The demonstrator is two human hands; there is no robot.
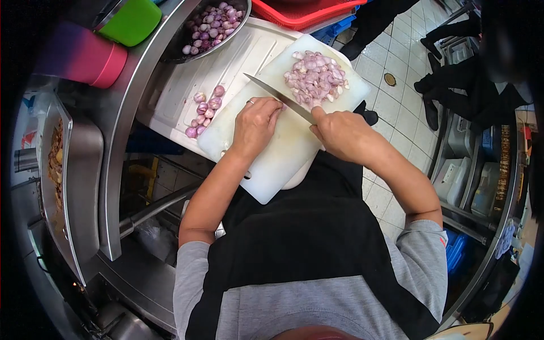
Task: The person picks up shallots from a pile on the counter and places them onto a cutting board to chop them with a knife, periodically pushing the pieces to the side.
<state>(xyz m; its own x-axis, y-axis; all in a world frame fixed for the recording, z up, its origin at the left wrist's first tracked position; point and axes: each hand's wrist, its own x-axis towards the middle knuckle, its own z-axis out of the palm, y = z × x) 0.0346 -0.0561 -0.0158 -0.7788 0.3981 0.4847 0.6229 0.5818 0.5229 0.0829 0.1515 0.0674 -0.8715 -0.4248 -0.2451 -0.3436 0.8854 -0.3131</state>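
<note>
A white cutting board (266, 170) lies on a white plastic tray (164, 107). My right hand (343, 133) is closed round the handle of a long knife (280, 98), whose blade points to the upper left across the board. Left of the blade, my left hand (255, 126) has its fingers curled together on a small shallot piece (283, 106), mostly hidden by the fingertips. Beyond the blade sits a pile of sliced shallots (317, 76). Several whole peeled shallots (214, 102) rest on the tray, left of the board.
A metal bowl of shallots (212, 28) stands at the top, near a red basket (306, 14). A steel counter edge (122, 107) runs along the left, with pink (107, 65) and green containers (131, 22). Other people's legs (377, 25) show on the tiled floor.
</note>
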